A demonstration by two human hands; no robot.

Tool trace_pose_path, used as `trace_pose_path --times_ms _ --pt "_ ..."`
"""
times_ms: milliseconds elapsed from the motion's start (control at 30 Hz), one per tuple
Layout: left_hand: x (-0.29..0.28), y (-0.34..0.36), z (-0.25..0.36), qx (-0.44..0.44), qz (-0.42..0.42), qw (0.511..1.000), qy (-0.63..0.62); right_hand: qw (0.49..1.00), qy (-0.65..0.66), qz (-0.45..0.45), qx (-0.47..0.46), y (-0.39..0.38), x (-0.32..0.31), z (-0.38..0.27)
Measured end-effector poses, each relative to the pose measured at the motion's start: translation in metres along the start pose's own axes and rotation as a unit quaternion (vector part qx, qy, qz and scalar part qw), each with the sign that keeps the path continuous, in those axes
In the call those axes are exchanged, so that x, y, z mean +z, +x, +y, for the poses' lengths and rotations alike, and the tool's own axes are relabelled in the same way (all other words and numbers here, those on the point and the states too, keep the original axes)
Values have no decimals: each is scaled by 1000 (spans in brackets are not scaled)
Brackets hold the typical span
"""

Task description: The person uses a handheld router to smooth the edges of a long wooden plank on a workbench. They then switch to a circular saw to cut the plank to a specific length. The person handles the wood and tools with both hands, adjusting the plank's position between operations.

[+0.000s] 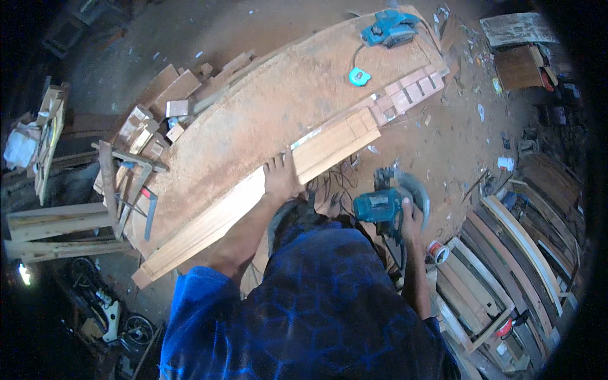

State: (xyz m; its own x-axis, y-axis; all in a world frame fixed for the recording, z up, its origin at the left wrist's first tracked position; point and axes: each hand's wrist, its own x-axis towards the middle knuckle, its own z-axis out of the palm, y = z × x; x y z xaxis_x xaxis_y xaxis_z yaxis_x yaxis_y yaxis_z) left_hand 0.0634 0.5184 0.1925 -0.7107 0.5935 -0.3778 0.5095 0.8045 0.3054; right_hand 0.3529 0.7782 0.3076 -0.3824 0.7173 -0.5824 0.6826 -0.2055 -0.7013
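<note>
- Left hand (282,179) sits dead centre of the frame, palm down on the long timber plank (253,199), fingers spread out flat and pointing toward the upper part of the frame.
- That plank runs diagonally from the lower left up to about the middle right, lying along the near edge of the big sawdust-covered workbench (253,114). Its upper end has a shorter block butted across it.
- Right hand (410,218) is right of centre, off the bench, fingers wrapped tight round the handle of a blue circular saw (386,202). Saw hangs out over the dirt floor, well clear of the plank; the round blade guard sits on its upper right side.
- A black cord (335,183) loops in a messy tangle between the saw and the plank's edge.
- Top of the frame, far end of the bench: a blue electric planer (389,28), with a teal tape measure (359,76) just below it.
- Right next to those, a row of short wood blocks (411,92) lined up side by side at the bench's upper right edge.
- Upper left: a heap of wood offcuts (168,104) off the bench's far side, plus a rough wooden trestle (120,183) leaning at the left.
- Lower right: a stack of curved wooden frames (506,253) on the floor, and a small red-and-white can (437,251) just beside the right forearm.
- Person's wearing a blue patterned shirt (316,304), filling the bottom middle.
</note>
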Motion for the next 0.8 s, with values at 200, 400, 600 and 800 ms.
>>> trace_pose_path --times_ms 200,400,600,800 --pt "0 -2 -22 8 9 1000 -18 994 -38 15 -106 -33 11 -51" --pt "12 2 -38 35 8 999 -8 957 -188 -113 -190 -41 22 -112" --pt "10 -3 -48 51 8 996 -73 910 -302 -223 -175 -25 53 -155" --pt "14 28 -5 61 135 975 -165 940 -244 -186 -148 -14 85 -161"
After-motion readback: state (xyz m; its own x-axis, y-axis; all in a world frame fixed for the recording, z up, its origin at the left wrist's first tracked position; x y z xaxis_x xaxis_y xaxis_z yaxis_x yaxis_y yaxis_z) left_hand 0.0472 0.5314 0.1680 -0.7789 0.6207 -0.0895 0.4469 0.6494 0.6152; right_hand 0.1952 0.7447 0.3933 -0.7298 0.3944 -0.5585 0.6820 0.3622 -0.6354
